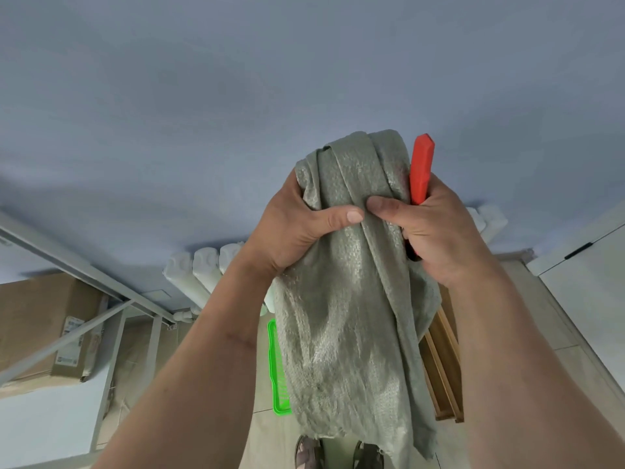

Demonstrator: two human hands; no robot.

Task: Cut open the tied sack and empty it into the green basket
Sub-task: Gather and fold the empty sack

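Both hands, left hand [297, 228] and right hand [436, 231], grip the limp grey-green woven sack [348, 299], the right also clutching an orange utility knife [421, 170], its long axis running 12 to 6 o'clock with the frayed mouth hanging over the bright green plastic basket [278, 370] at 6.

A pale blue wall [270, 79] rises above a white radiator [203, 265], cardboard box [37, 319] and tiled floor [558, 333].

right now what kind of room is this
Probably an indoor storage or utility room: a white ribbed radiator along the pale blue wall, taped brown cardboard boxes stacked on the tiled floor.
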